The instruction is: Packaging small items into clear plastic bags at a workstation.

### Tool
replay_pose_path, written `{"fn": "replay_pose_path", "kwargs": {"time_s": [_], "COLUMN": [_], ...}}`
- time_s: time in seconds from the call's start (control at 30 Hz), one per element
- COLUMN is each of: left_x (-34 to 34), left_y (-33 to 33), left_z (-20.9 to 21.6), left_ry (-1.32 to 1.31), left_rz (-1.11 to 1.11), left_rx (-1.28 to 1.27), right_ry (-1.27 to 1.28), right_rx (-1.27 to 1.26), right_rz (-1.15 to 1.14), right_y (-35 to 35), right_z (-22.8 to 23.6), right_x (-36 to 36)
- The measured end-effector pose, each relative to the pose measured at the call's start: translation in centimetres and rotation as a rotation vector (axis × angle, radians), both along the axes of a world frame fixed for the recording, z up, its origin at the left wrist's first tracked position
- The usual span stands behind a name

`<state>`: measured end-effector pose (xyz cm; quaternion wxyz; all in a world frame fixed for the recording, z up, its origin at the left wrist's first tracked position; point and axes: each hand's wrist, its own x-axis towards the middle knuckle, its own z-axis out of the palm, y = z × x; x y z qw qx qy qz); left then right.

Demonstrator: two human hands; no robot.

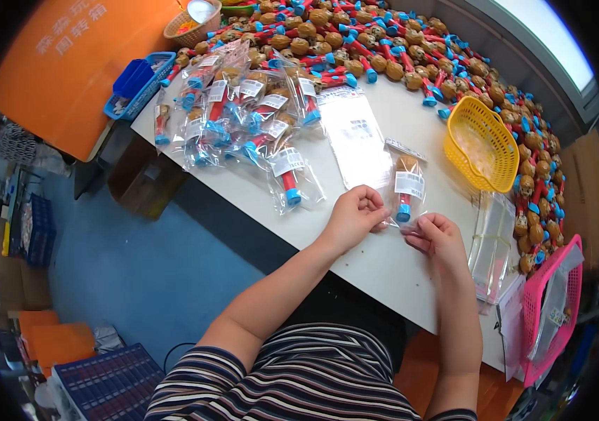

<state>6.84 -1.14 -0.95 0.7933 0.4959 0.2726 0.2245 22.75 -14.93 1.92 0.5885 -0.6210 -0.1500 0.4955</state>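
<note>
A clear plastic bag [387, 210] lies on the white table in front of me. Inside it is a toy [404, 200] with a brown head, red stem and blue end, partly covered by a white label [410, 184]. My left hand [357, 217] pinches the bag's near left corner between thumb and fingers. On the other side, my right hand [440, 238] is closed on its near right corner. Just beyond my left hand lies a sheet of white labels [355, 133]. Several bagged toys [287, 172] are piled to the left of it.
Loose toys [383, 49] are heaped along the far and right sides. A yellow basket [457, 144] stands on the right, near a stack of clear bags [492, 242] and a pink basket [571, 281]. A blue basket [148, 95] sits at the far left corner.
</note>
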Motion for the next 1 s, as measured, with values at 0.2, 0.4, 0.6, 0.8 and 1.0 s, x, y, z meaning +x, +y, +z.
{"fn": "replay_pose_path", "kwargs": {"time_s": [0.2, 0.4, 0.6, 0.8, 1.0], "left_x": [0.5, 2.2, 0.2, -8.1, -11.0], "left_y": [-0.1, 0.3, -0.2, 6.0, 19.9], "left_z": [3.0, 2.2, 3.0, 9.7, 18.1], "left_ry": [0.140, 0.156, -0.026, -0.101, 0.202], "left_rz": [-0.031, -0.024, -0.051, 0.184, 0.577], "left_rx": [-0.072, 0.124, 0.030, 0.205, 0.630], "right_ry": [0.032, 0.022, -0.148, -0.107, -0.219], "right_rx": [0.041, 0.139, 0.186, 0.209, 0.130], "right_rz": [0.011, 0.034, 0.149, 0.086, 0.178], "right_y": [0.6, 0.6, -0.8, -0.1, -0.2], "right_z": [0.5, 0.1, -0.6, 2.2, 1.4], "right_x": [0.1, -0.2, -1.4, -3.6, -3.3]}}
